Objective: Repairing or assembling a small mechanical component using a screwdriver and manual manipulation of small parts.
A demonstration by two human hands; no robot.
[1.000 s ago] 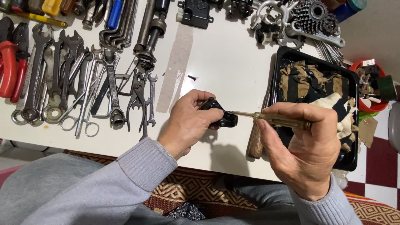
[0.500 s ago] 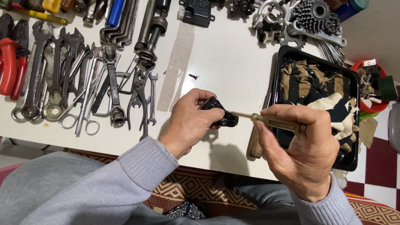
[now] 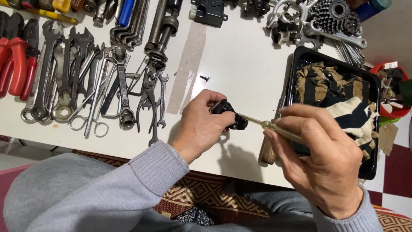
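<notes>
My left hand (image 3: 199,126) grips a small black mechanical part (image 3: 228,113) just above the white table (image 3: 240,64). A screwdriver (image 3: 268,126) with a clear yellowish handle lies in my right hand (image 3: 319,159), its thin metal shaft pointing left. The tip meets the right side of the black part. Both hands hover near the table's front edge, and grey sleeves cover my forearms.
Several wrenches, pliers and scissors (image 3: 98,90) lie spread at the left, with red-handled cutters (image 3: 17,60) at the far left. A black tray (image 3: 372,129) holding dirty rags sits at the right. Metal gears and brackets (image 3: 326,19) lie at the back. A small black screw (image 3: 204,77) rests near a tape strip.
Both hands have stayed in nearly the same place. The screwdriver remains against the black part, with only a slight shift of my right-hand fingers on the handle.
</notes>
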